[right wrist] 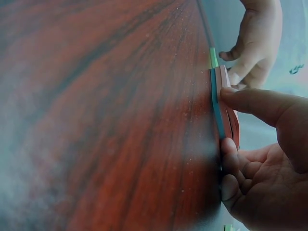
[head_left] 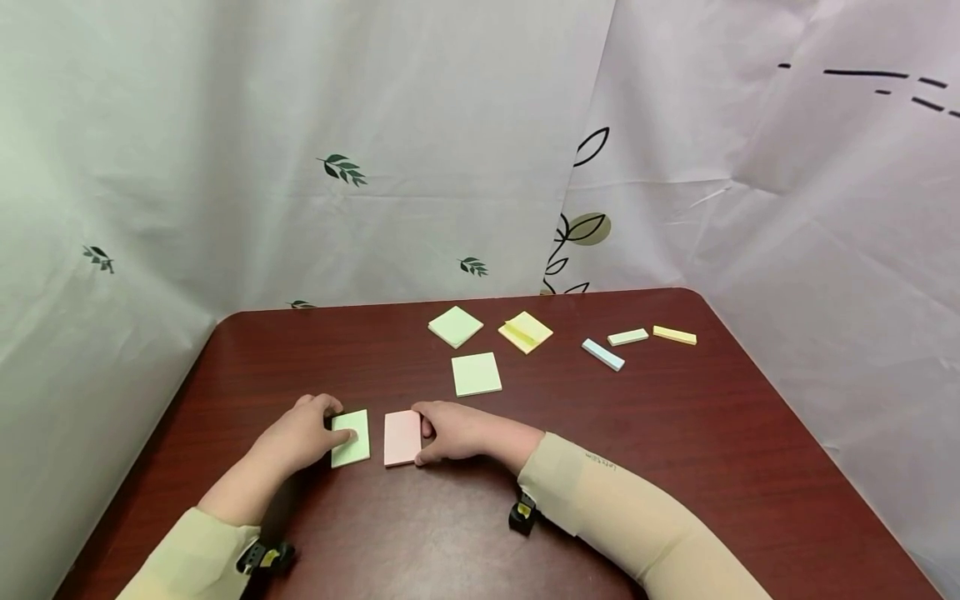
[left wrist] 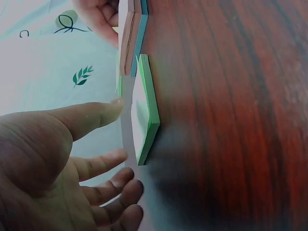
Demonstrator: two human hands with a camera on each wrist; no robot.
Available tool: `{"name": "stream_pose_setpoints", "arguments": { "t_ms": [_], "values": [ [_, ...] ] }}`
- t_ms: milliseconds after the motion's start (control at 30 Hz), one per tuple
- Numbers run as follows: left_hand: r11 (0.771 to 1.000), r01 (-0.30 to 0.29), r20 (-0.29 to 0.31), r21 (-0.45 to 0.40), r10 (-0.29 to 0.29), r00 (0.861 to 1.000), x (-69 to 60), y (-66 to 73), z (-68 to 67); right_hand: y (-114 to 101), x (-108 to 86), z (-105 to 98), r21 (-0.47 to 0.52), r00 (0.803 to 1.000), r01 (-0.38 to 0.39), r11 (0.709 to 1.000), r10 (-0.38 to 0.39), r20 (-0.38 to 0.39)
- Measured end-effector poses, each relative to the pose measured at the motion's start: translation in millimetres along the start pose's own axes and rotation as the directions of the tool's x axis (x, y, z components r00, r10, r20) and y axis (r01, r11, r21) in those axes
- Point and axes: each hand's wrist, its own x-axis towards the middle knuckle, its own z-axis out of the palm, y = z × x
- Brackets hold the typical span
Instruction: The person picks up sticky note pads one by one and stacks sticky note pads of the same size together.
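Nearest, two sleeves [head_left: 622, 504] were seen over the worktop [head_left: 450, 533]. The left hand [head_left: 296, 437] was held with thumb and fingers apart at a green pad [head_left: 354, 451]. Just right of that, a pink pad [head_left: 402, 438], backed by a blue layer [left wrist: 140, 43], was pinched at its right edge by the right hand [head_left: 456, 432]. Beyond, a pale pad [head_left: 476, 374], then a yellow pad [head_left: 534, 328] and three strips [head_left: 628, 337], were laid out.

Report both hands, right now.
Left hand: open, holding nothing, close to the green notepad.
Right hand: closed, holding the pink notepad by its edges.
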Motion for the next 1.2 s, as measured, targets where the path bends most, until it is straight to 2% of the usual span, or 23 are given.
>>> {"name": "stream_pose_setpoints", "arguments": {
  "t_ms": [100,233,400,600,733,833,1200],
  "values": [
    [0.999,-0.029,-0.033,0.019,0.030,0.999,-1.3,-0.5,-3.1,-1,-0.5,0,0.001,1.000,-0.001,1.000,0.001,-0.004],
    [0.989,-0.132,-0.061,0.063,0.136,0.989,-4.1,-0.6,-4.8,-1,-1.1,-1,0.008,1.000,-0.003,1.000,0.003,-0.006],
    [0.956,-0.266,-0.061,0.124,0.274,0.960,-8.7,2.6,-3.0,-2,-1.8,-2,0.012,1.000,0.002,1.000,-0.002,-0.004],
    [0.899,-0.341,-0.067,0.275,0.372,0.926,-12.9,5.5,1.8,-1,-1.8,-2,0.009,1.000,0.006,1.000,-0.005,-0.006],
    [0.866,-0.361,-0.042,0.346,0.398,0.916,-14.2,6.4,5.5,-1,-1.1,-1,0.009,1.000,0.003,1.000,-0.003,-0.003],
    [0.853,-0.363,-0.036,0.376,0.405,0.914,-15.4,6.6,8.4,0,-1.1,-1,0.008,1.000,0.000,1.000,0.000,-0.002],
    [0.838,-0.375,-0.055,0.397,0.429,0.902,-17.0,9.2,12.9,-1,-1.3,-1,0.012,1.000,0.002,1.000,-0.002,0.000]
  ]
}}
